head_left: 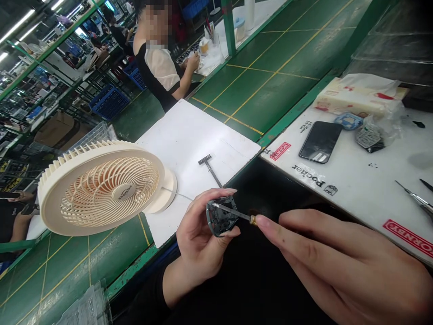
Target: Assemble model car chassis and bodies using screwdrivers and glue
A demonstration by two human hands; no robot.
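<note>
Between the fingers and thumb of my left hand [199, 243] is a small dark grey plastic part [221, 221] with an open, detailed inside. A thin dark bar with a short crosspiece [209, 168] sticks out beyond it over the white board; I cannot tell whether the two are joined. My right hand [331, 257] is closed on a screwdriver [237, 213] with a brass-coloured collar. Its shaft points left, and the tip meets the inside of the grey part near its upper left. The handle is hidden by my fingers.
A cream desk fan [108, 192] stands on a white board [189, 131] to the left. On the white worktop to the right lie a phone [321, 141], a tissue pack [358, 97], a plastic bag [382, 126] and tweezers [414, 196]. A co-worker [162, 67] sits across the green conveyor.
</note>
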